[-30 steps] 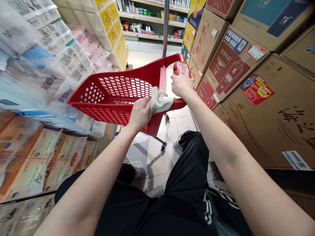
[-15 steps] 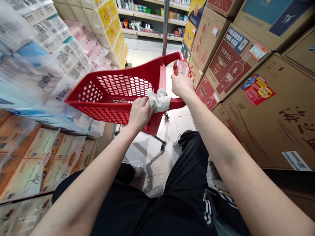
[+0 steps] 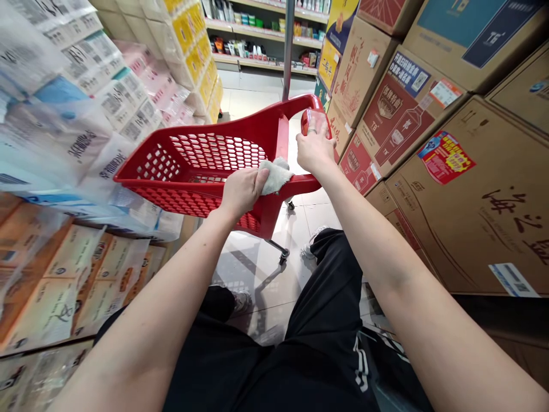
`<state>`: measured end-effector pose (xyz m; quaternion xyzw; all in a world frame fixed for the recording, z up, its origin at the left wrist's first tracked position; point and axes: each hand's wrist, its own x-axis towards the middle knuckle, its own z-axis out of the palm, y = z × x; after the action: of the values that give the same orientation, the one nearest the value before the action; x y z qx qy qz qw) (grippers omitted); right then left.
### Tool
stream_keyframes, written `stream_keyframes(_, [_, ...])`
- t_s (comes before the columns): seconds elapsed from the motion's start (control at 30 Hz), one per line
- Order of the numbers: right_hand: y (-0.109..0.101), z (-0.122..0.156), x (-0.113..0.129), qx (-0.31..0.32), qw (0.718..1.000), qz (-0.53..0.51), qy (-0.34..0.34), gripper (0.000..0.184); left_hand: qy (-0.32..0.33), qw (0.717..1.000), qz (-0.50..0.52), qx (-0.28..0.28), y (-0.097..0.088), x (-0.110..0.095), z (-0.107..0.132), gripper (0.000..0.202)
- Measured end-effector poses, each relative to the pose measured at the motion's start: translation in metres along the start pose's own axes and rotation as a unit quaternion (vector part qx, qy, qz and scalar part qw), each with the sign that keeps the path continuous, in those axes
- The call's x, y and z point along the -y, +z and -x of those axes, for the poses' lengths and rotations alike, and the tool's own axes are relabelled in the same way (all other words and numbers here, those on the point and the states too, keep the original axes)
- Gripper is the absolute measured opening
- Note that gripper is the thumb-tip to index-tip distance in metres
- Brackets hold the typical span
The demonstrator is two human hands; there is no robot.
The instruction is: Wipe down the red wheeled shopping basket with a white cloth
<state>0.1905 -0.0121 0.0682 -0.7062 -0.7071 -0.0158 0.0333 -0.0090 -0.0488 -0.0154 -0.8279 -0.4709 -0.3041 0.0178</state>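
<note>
Hands: 2, mine.
Left: left hand [image 3: 242, 193], fingers closed on one white cloth [image 3: 274, 176], pressed to the cart rim.
Right: right hand [image 3: 315, 151], fingers wrapped round one clear object [image 3: 314, 121] at the cart handle.
Cart: 1 red shopping cart [image 3: 300, 104], mesh basket, 2 wheels [image 3: 283, 258] in view.
Hidden: clear object partly behind my fingers, can't tell what it is.
Sides: cardboard boxes [image 3: 467, 194] on right, wrapped tissue packs [image 3: 77, 97] on left.
</note>
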Motion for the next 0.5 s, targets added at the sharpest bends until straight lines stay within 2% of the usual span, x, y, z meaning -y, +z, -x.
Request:
stream_keyframes(0.07, [-0.002, 0.003, 0.001, -0.001, 1.000, 0.001, 0.002, 0.054, -0.004, 1.000, -0.003, 0.008, -0.001, -0.002, 0.002, 0.060])
stream_keyframes(0.17, [-0.006, 0.008, 0.003, -0.005, 1.000, 0.000, 0.003, 0.054, 0.028, 1.000, -0.011, 0.007, 0.003, 0.000, 0.011, 0.055])
stream_keyframes(0.33, [-0.008, 0.010, 0.004, 0.002, 1.000, 0.001, 0.006, 0.054, 0.047, 0.995, -0.068, -0.047, 0.018, 0.006, 0.033, 0.041])
stream_keyframes(0.5, [-0.006, 0.006, 0.002, 0.011, 1.000, -0.003, 0.002, 0.056, 0.063, 0.996, -0.060, -0.028, 0.019, 0.015, 0.032, 0.040])
